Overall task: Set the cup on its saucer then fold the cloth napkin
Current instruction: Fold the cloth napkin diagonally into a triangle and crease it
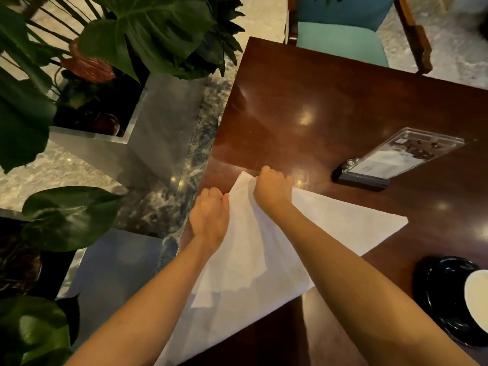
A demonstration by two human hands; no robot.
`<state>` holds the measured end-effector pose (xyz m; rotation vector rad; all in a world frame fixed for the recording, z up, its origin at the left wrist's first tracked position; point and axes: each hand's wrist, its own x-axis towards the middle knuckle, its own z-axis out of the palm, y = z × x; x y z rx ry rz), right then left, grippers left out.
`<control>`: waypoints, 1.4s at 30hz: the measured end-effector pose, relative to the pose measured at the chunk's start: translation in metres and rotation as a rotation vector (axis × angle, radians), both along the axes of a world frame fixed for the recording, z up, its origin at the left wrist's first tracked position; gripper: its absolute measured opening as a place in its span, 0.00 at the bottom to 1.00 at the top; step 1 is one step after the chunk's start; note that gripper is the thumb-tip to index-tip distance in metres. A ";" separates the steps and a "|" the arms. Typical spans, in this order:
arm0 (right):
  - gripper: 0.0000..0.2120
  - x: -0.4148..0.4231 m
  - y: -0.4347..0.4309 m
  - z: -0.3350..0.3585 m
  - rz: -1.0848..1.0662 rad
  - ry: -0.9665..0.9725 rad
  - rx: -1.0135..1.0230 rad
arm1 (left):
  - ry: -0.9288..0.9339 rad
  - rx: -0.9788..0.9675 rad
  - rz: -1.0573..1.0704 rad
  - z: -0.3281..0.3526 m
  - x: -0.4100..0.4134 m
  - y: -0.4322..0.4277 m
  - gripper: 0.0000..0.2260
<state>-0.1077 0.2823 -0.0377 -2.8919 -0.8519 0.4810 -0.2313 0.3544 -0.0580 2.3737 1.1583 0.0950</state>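
A white cloth napkin (330, 223) lies spread on the dark wooden table (303, 101), its near part hanging over the table's left edge. My left hand (210, 220) pinches the napkin's left edge at the table's edge. Just right of it, my right hand (272, 188) grips the napkin's far corner, lifting it slightly off the wood. At the right border a white cup (478, 297) stands on a black saucer (443, 291); both are partly cut off by the frame.
A clear acrylic sign holder (396, 159) on a black base stands behind the napkin to the right. A teal chair (343, 33) is at the table's far side. Large leafy plants in metal planters (148, 128) stand left of the table.
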 end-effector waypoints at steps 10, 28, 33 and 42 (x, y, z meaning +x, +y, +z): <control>0.12 0.015 -0.024 0.016 0.283 0.033 0.232 | -0.395 -0.041 -0.256 0.008 0.001 -0.058 0.09; 0.29 -0.018 -0.228 -0.035 0.139 -0.058 0.049 | 0.214 0.376 -0.458 -0.025 0.003 -0.048 0.31; 0.30 -0.018 -0.231 -0.034 0.113 -0.061 0.034 | 0.165 0.395 -0.293 -0.018 -0.013 -0.064 0.28; 0.32 -0.020 -0.230 -0.032 0.128 -0.069 0.049 | 0.141 0.301 -0.488 -0.025 -0.067 -0.198 0.26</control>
